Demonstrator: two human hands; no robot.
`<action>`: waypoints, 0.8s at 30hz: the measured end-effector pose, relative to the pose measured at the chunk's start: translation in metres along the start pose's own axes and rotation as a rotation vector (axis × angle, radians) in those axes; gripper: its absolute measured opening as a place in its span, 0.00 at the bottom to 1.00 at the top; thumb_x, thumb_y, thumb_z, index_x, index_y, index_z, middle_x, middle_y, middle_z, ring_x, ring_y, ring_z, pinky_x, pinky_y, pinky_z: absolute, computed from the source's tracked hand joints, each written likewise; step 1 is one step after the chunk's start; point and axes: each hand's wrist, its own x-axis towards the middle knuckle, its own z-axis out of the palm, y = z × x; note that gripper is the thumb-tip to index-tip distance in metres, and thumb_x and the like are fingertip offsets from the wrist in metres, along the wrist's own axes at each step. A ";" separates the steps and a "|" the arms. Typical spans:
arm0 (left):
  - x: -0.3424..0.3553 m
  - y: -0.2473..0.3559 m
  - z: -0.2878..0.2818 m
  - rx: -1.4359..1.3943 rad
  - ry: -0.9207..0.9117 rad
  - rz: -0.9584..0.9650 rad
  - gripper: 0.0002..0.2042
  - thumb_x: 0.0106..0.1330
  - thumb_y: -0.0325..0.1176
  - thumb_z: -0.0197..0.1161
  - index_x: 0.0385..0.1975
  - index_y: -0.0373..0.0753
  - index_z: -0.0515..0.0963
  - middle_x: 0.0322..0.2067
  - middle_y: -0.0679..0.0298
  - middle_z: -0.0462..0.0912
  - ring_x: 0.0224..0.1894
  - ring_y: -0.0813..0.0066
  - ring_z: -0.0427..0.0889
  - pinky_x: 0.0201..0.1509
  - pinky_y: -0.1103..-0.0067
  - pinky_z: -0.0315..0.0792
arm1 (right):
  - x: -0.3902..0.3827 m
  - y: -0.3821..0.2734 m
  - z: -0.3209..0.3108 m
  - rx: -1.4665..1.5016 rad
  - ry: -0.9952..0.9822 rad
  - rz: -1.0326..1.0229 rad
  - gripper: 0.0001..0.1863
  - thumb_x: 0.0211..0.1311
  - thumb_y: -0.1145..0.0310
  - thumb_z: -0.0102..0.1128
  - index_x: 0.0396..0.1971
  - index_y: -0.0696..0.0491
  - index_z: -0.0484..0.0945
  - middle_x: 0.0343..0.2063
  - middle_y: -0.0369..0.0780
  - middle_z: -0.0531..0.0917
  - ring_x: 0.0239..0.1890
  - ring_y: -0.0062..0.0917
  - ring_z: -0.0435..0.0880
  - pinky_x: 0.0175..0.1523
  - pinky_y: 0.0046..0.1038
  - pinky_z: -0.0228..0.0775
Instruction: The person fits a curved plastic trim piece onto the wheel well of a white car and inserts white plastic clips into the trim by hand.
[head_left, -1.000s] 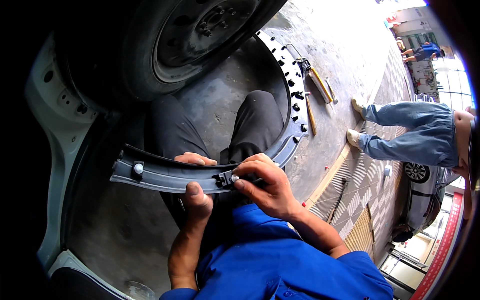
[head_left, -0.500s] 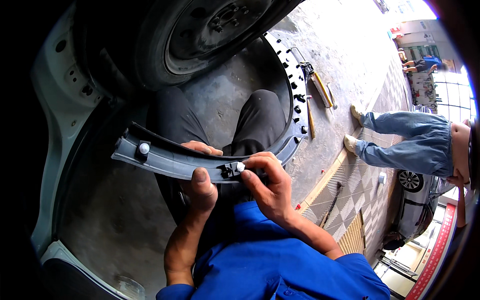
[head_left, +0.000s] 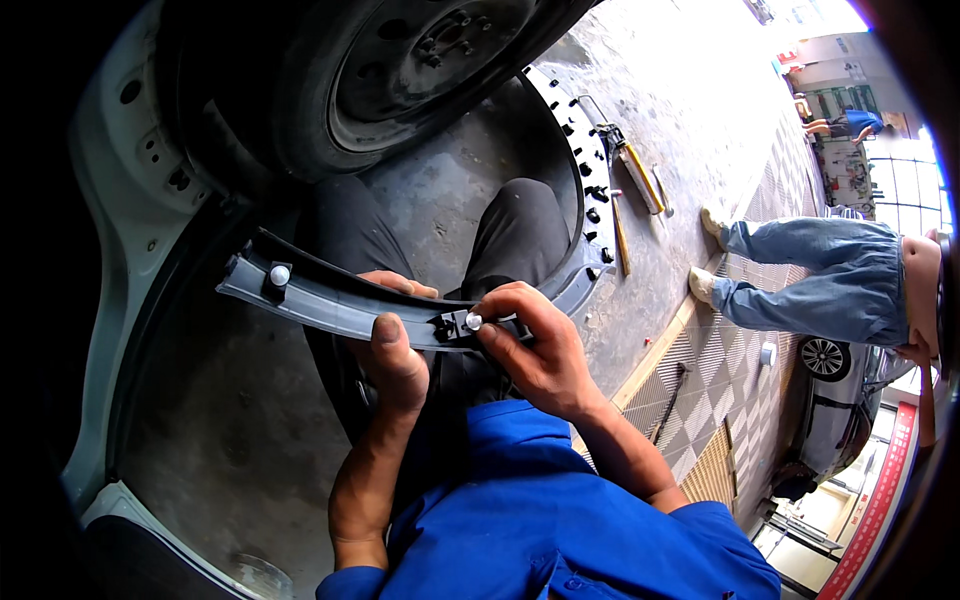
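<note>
L fingers (head_left: 387,340): gripping curved grey plastic strip (head_left: 335,312). R fingers (head_left: 530,312): pinching rd. white clip (head_left: 474,321). Flr. (head_left: 600,335), nearby: yellow-barrelled caulking gun (head_left: 640,178), slim orange-handled tool (head_left: 623,238). Blk. rubber tyre (head_left: 305,112) crowding knees (head_left: 522,205).

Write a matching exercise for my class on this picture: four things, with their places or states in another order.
1. left hand
2. right hand
3. caulking gun
4. wheel

A. at the picture's upper edge
B. fingertips at a white fastener
C. lying on the floor
D. holding a curved grey strip between thumb and fingers

Pairs: 1-D, 2-B, 3-C, 4-A
</note>
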 end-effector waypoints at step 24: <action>0.005 0.009 0.011 -0.035 0.083 -0.015 0.33 0.61 0.64 0.55 0.39 0.31 0.70 0.29 0.54 0.77 0.32 0.67 0.79 0.39 0.73 0.74 | -0.016 -0.011 0.020 -0.144 0.187 -0.075 0.18 0.57 0.75 0.66 0.48 0.60 0.78 0.43 0.46 0.80 0.46 0.39 0.78 0.54 0.35 0.68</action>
